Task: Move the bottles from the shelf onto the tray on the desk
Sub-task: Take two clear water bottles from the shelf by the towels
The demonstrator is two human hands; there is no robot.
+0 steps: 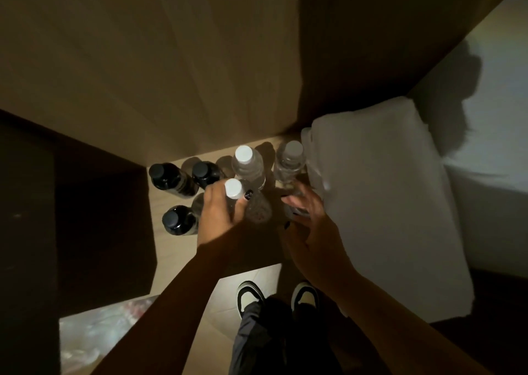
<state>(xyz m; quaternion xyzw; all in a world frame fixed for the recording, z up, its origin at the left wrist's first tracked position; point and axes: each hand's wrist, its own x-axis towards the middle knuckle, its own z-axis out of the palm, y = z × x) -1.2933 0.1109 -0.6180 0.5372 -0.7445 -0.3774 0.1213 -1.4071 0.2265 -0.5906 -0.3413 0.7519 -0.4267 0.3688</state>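
On the dim wooden shelf (pixel 171 249) stand three dark bottles with black caps (pixel 160 174) at the left and two clear bottles with white caps (pixel 245 160) further back. My left hand (pixel 220 217) grips a third clear bottle (pixel 233 188) around its neck, just under the white cap. My right hand (pixel 308 231) is blurred and reaches in below the right-hand clear bottle (pixel 291 154), fingers and thumb curved around a greyish shape I cannot make out. The tray and desk are out of view.
A bulky white folded cloth (pixel 385 203) fills the shelf's right side, close to my right hand. Wooden walls close the shelf at the back and left. Below are my shoes (pixel 251 294) on the floor and a plastic bag (pixel 94 334).
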